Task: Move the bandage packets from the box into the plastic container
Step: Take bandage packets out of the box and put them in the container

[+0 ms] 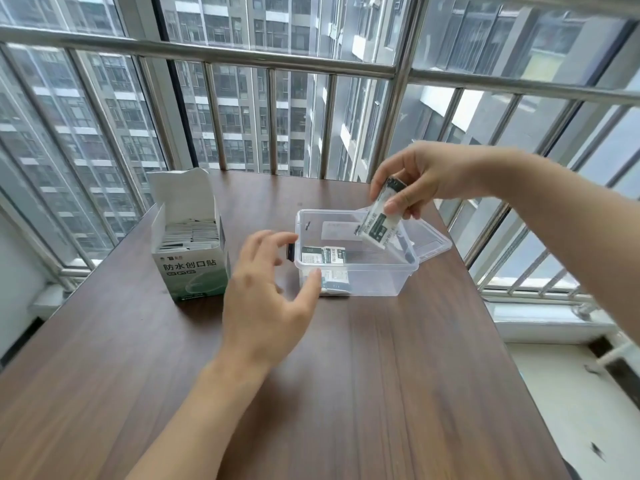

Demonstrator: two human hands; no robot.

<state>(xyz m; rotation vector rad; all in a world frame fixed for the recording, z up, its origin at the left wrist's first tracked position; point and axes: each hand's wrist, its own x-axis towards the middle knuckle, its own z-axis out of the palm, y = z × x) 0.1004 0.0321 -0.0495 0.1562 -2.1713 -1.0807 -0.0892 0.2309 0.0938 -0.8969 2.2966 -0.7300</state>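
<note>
An open white-and-green bandage box [192, 268] stands on the wooden table at the left, with several packets upright inside it. To its right sits a clear plastic container [377, 271] holding a few white-and-green bandage packets [323, 256] at its left end. My right hand [419, 178] pinches a small stack of bandage packets [379, 221], tilted above the container's far right side. My left hand [268, 292] hovers with spread fingers at the container's left front corner, holding nothing.
The container's clear lid [434, 242] lies behind it at the right. The brown table [346, 393] stands against a metal window railing [242, 57]. The table's right edge drops to a white sill and floor.
</note>
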